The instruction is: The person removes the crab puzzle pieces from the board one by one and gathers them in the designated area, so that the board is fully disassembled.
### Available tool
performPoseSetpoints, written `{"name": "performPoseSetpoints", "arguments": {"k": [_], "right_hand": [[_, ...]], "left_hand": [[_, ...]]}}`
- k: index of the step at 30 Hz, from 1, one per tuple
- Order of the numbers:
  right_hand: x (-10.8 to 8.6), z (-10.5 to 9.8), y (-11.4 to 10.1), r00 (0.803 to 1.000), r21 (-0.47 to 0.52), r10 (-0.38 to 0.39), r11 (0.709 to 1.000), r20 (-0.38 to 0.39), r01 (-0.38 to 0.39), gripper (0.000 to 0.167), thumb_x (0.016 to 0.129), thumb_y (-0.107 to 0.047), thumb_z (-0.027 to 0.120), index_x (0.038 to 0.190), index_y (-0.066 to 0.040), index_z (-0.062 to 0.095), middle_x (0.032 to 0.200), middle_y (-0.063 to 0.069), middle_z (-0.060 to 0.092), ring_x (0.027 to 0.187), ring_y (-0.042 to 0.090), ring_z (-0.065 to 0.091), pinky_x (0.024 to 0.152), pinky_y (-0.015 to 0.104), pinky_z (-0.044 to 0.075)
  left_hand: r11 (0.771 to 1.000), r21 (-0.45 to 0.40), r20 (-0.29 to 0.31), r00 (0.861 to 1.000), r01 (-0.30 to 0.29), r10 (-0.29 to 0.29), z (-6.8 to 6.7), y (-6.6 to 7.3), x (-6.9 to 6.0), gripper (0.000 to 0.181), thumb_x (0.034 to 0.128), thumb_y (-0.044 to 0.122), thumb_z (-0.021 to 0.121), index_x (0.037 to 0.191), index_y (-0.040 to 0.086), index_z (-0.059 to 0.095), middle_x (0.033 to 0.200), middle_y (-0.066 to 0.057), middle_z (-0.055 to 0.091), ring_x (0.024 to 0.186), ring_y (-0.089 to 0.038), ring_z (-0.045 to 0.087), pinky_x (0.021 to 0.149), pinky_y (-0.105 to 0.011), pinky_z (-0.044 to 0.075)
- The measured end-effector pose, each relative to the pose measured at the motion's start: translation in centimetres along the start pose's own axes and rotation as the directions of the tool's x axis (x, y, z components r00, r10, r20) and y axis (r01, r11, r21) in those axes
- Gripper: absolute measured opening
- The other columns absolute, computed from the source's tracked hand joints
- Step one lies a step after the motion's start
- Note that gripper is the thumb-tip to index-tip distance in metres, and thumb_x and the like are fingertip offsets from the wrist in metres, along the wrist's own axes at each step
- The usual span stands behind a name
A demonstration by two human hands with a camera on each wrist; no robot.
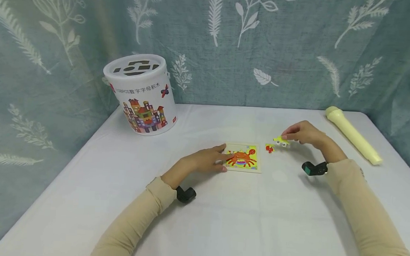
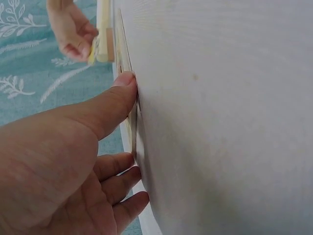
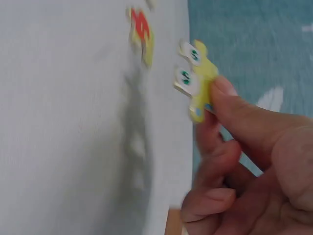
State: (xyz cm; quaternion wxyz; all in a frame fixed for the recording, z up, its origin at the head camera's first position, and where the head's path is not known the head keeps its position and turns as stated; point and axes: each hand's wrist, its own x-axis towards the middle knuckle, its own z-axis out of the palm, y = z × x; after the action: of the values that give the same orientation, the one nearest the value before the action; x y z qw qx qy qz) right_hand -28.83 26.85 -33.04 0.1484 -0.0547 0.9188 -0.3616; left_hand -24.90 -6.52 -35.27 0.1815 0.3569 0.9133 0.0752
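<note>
A: What occupies the centre?
B: The yellow eye piece (image 3: 206,81), at the fingertips of the right hand (image 1: 303,132), raised off the white cloth (image 1: 221,221); thumb and a finger pinch it near one edge.

A: The likeliest fault there?
B: A twist or a drop. The hold is small and off-centre, so a slackened pinch could let the piece swivel, or fall near the red piece (image 1: 269,148), which lies to the left of that hand.

A: Farther left?
B: The crab puzzle (image 1: 244,157), just right of the left hand (image 1: 208,159). That hand is spread: thumb at the near edge, one finger extended over the picture. Uneven pressure might skew the puzzle; the extended finger might obstruct a piece brought over it.

A: And the margins?
B: Right of the right hand, a pale yellow tube (image 1: 355,136), rounded and liable to roll if nudged. Beyond the left hand, a white bucket (image 1: 144,97), well apart: little hazard.
</note>
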Motion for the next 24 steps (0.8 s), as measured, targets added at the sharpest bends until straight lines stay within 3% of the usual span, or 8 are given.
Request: {"name": "performPoseSetpoints", "arguments": {"k": [5, 13, 24], "right_hand": [[-0.2, -0.7, 1.3, 0.998, -0.039, 0.037, 0.999, 0.053, -0.035, 0.034, 0.085, -0.028, 0.065, 0.105, -0.001, 0.066, 0.074, -0.007, 0.056, 0.062, 0.011, 0.041, 0.054, 0.025, 0.034], [0.3, -0.1, 1.3, 0.999, -0.175, 0.039, 0.984, -0.007, -0.039, 0.027, 0.087, -0.022, 0.062, 0.100, 0.000, 0.066, 0.094, 0.011, 0.048, 0.080, 0.020, 0.044, 0.064, 0.027, 0.037], [0.1, 0.6, 1.4, 1.000, -0.161, 0.013, 0.987, -0.020, -0.016, 0.022, 0.087, -0.018, 0.062, 0.097, 0.002, 0.066, 0.080, 0.003, 0.059, 0.077, 0.018, 0.047, 0.065, 0.025, 0.039]], "left_hand": [[1.000, -0.007, -0.016, 1.000, -0.025, 0.025, 0.0, -0.2, -0.3, 0.057, 0.0916, 0.037, 0.053, 0.143, 0.024, 0.033, 0.153, -0.016, 0.014, 0.141, -0.029, 0.020, 0.110, -0.044, 0.027], [1.000, 0.015, -0.023, 0.999, -0.024, 0.024, 0.0, -0.3, -0.1, 0.058, 0.0917, 0.040, 0.052, 0.144, 0.024, 0.031, 0.154, -0.015, 0.014, 0.140, -0.029, 0.021, 0.108, -0.047, 0.029], [0.999, 0.000, 0.000, 0.999, -0.037, 0.037, -0.1, -0.1, -0.2, 0.057, 0.0923, 0.038, 0.051, 0.144, 0.022, 0.031, 0.153, -0.016, 0.013, 0.141, -0.030, 0.019, 0.110, -0.046, 0.027]]}}
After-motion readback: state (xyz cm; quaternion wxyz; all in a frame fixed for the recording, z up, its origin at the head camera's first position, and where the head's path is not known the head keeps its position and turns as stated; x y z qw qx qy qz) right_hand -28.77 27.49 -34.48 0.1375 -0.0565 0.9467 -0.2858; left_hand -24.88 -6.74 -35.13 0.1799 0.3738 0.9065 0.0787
